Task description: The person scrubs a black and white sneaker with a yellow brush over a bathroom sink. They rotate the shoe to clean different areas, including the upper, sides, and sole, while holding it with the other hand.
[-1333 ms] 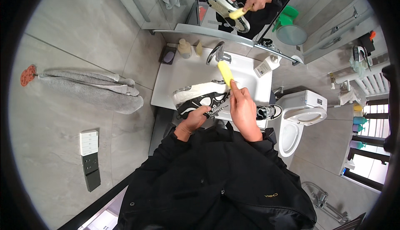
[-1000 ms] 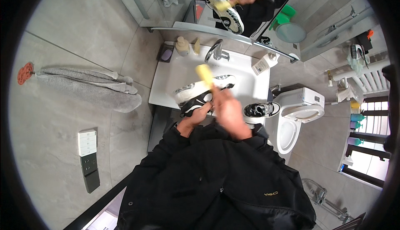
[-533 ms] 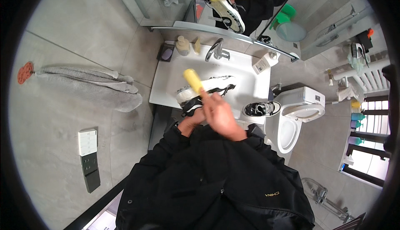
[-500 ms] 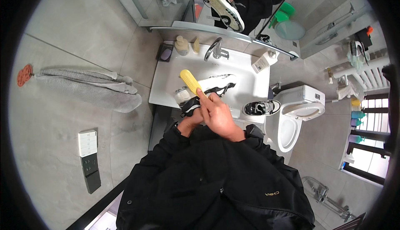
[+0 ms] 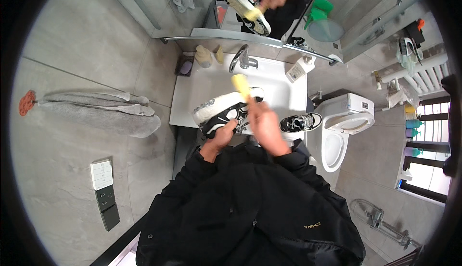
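Note:
My left hand (image 5: 222,137) grips a black-and-white sneaker (image 5: 219,108) over the front of the basin. The shoe lies on its side, its white sole turned toward the tap. My right hand (image 5: 264,124), smeared by motion, is closed round a yellow brush (image 5: 241,86). The brush's far end reaches over the sole near one end of the shoe; its bristles are hidden in the direct view, and in the mirror the yellow brush shows against the sole. Another black-and-white sneaker (image 5: 301,122) sits at the basin's front right corner.
A white washbasin (image 5: 284,90) has a chrome tap (image 5: 244,59) at its back. Along its rim stand a soap dish (image 5: 185,66), a beige pump bottle (image 5: 203,56) and a white bottle (image 5: 301,68). To the right is a toilet (image 5: 337,136); a grey towel (image 5: 101,113) hangs at left.
The sneaker has turned so more of its white sole shows. My left hand has shifted along its upper. My right hand has moved right with the brush, which now points more steeply toward the tap.

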Motion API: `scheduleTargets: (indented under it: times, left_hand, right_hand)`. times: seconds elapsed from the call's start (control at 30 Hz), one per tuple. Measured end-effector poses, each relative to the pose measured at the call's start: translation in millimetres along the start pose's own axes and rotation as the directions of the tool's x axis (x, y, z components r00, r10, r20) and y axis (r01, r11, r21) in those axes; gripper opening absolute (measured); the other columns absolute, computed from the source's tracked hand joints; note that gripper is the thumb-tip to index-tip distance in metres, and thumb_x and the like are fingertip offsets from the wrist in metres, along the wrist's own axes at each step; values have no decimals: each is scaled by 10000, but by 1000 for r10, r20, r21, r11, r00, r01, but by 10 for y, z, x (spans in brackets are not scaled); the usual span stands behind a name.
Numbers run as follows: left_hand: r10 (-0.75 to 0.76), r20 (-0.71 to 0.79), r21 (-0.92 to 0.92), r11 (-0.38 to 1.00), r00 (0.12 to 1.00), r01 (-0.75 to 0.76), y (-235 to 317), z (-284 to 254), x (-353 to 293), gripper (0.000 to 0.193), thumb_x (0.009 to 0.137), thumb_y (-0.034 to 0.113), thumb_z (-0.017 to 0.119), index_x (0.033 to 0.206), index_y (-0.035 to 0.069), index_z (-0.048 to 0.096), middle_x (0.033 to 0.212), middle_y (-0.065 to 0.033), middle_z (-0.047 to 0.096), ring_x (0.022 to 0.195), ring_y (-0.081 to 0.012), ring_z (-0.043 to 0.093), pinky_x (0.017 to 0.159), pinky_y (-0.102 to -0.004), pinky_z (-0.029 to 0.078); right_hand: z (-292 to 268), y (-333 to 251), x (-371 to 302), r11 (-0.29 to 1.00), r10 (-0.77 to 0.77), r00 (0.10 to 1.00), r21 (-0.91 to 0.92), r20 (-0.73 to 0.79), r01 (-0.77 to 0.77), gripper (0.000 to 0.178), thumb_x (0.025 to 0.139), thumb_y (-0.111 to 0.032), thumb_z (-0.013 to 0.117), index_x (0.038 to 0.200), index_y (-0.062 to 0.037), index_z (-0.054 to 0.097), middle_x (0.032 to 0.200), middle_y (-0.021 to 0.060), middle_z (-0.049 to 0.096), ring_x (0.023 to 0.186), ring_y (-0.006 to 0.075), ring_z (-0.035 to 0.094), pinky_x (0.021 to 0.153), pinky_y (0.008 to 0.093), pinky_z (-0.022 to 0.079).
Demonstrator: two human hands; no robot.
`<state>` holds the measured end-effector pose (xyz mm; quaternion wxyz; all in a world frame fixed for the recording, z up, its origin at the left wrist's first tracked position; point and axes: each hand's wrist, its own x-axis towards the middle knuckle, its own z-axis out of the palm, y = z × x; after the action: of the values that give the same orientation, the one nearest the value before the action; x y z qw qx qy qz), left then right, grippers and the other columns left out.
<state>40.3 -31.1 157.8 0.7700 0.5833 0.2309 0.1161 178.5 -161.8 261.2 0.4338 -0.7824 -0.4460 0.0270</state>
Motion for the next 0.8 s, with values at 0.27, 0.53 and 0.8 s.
scheduleTargets:
  times: [0.27, 0.53, 0.8]
  left_hand:
    - [222, 11, 206, 954, 975, -220, -38, -135, -65, 259, 946, -78, 608, 1178, -5, 698, 1065, -99, 688, 998, -230, 669, 892, -307, 536]
    - [-12, -21, -398, 917, 1000, 3, -332, -232, -33, 196, 1018, 54, 596, 1159, 7, 724, 1117, -1, 706, 990, -110, 638, 864, -278, 512]
    - [195, -53, -9, 981, 979, -195, -267, -217, -79, 221, 1024, -29, 610, 1224, -3, 701, 1084, -29, 677, 987, -122, 632, 877, -276, 520]
  right_hand:
    - [-32, 170, -30, 979, 192, 979, -61, -72, -197, 400, 994, -1, 626, 1383, -8, 719, 769, 220, 610, 633, 369, 621, 603, 479, 497]
    - [-30, 172, -62, 959, 275, 950, -24, -144, -282, 384, 1018, -12, 612, 1391, 9, 702, 778, 225, 606, 581, 367, 611, 547, 471, 476]
    - [-85, 113, 12, 963, 265, 954, -7, -139, -268, 374, 998, 0, 632, 1357, -13, 735, 748, 215, 595, 607, 361, 615, 589, 463, 499]
